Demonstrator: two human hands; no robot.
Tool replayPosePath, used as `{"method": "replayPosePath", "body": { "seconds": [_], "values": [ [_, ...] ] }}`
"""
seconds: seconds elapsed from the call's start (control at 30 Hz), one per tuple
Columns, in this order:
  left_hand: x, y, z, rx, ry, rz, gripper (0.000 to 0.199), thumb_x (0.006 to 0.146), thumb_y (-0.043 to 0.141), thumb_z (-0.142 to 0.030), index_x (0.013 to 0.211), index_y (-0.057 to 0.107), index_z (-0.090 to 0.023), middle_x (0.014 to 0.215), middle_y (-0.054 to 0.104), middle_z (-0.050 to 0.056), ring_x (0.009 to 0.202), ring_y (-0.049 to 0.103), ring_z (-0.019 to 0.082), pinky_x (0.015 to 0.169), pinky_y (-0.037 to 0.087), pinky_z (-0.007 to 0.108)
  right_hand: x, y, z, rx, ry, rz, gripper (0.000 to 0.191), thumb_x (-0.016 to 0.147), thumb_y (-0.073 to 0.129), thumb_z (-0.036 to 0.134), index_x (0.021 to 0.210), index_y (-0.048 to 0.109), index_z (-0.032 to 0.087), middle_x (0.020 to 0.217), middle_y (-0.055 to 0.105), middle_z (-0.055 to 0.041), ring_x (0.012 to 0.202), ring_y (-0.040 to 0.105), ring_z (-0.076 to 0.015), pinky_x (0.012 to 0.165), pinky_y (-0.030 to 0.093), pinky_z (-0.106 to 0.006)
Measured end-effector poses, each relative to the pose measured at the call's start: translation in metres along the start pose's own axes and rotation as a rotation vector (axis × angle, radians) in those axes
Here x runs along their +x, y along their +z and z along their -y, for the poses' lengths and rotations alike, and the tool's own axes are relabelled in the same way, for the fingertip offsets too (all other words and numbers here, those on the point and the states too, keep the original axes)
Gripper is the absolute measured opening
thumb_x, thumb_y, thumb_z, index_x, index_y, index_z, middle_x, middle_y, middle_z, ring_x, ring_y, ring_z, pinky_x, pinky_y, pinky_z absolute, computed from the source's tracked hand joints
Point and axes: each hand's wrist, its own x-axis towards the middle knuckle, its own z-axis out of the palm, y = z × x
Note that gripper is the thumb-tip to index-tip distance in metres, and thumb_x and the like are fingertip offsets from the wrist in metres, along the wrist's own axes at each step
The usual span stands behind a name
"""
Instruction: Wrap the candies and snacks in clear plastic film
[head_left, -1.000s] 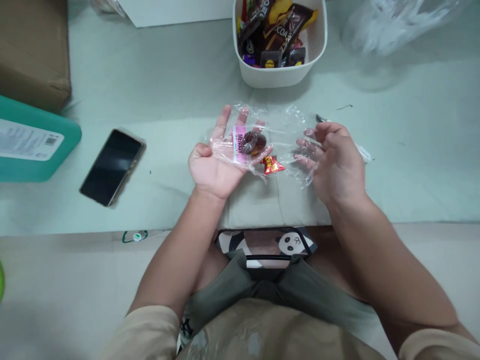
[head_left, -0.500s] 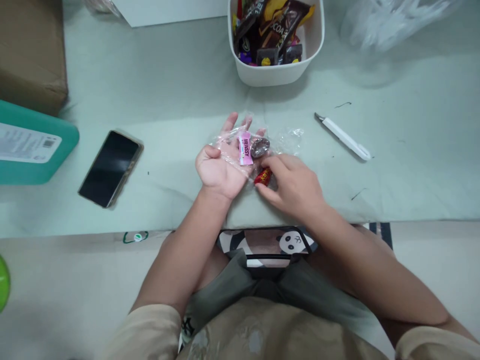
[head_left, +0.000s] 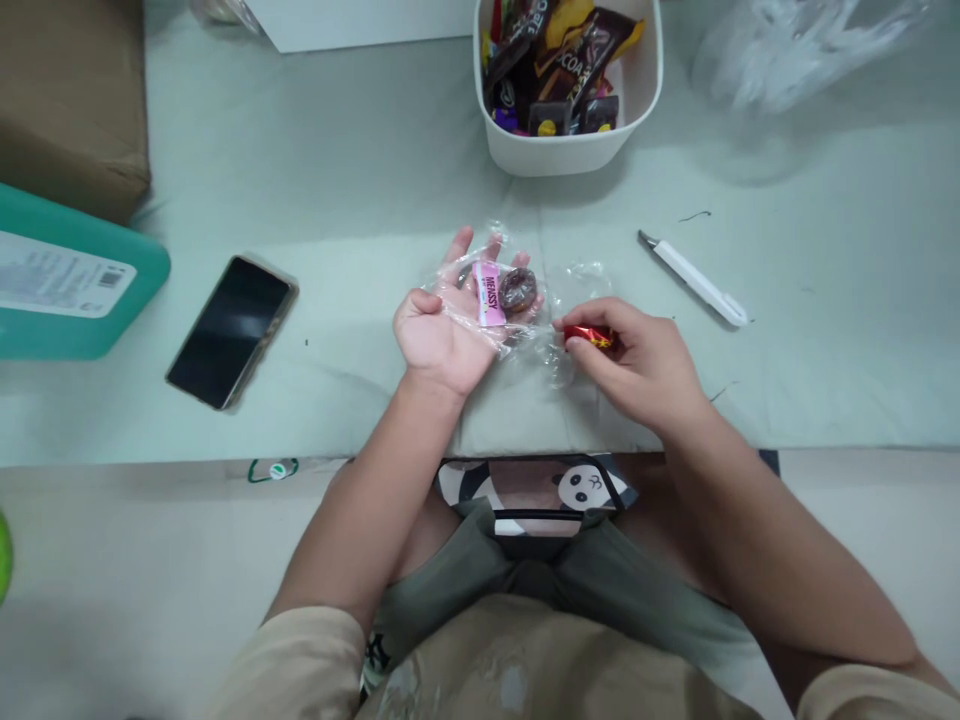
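My left hand (head_left: 448,330) lies palm up with its fingers spread. Across the palm and fingers rests a sheet or bag of clear plastic (head_left: 469,285); I cannot tell which. A pink-wrapped candy (head_left: 489,294) marked "MENSSY" and a dark brown candy in clear wrap (head_left: 518,291) sit side by side on this hand. Just to the right, my right hand (head_left: 645,365) pinches a red foil-wrapped candy (head_left: 589,335) between thumb and fingers. Loose clear plastic spreads on the table beneath its fingertips.
A white bin (head_left: 574,155) of wrapped snacks stands at the back. To the right lies a white utility knife (head_left: 694,278), with clear plastic (head_left: 795,60) behind it. At left are a phone (head_left: 231,332), a teal container (head_left: 82,335) and a cardboard box (head_left: 71,110).
My right hand has moved right, carrying the red candy away from my left palm. My left hand stays nearly still with the other two candies on it. The view has shifted slightly.
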Motion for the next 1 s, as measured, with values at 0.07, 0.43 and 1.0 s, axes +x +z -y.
{"method": "replayPosePath", "body": {
  "seconds": [0.07,0.43,1.0],
  "values": [
    [-0.001,0.002,-0.002,0.008,0.012,-0.006,0.071,0.077,0.044,-0.027,0.148,0.046,-0.030,0.151,0.059,0.006,0.152,0.044,0.037,0.117,0.044,0.066,-0.003,-0.004,-0.003,0.048,-0.001,-0.161,0.016,0.090,0.060,0.027,0.100,0.071,0.024,0.096,0.075,-0.0041,0.083,0.071,-0.0207,0.075,0.055,-0.036],
    [-0.008,0.016,0.022,0.052,-0.047,0.026,0.075,0.068,0.047,-0.024,0.142,0.049,-0.025,0.150,0.059,0.007,0.156,0.036,0.037,0.123,0.041,0.062,0.009,0.029,0.016,-0.155,-0.019,-0.168,0.046,0.084,0.071,0.043,0.124,0.061,0.022,0.107,0.061,-0.0110,0.095,0.061,-0.0260,0.085,0.054,-0.043],
    [-0.014,0.020,0.018,0.046,-0.097,0.080,0.074,0.072,0.046,-0.024,0.145,0.047,-0.033,0.151,0.059,-0.002,0.159,0.034,0.031,0.127,0.037,0.059,0.023,0.020,0.001,0.643,0.342,-0.046,0.034,0.072,0.057,0.021,0.105,0.060,0.024,0.096,0.066,-0.0006,0.077,0.060,-0.0139,0.064,0.050,-0.026]
  ]
}}
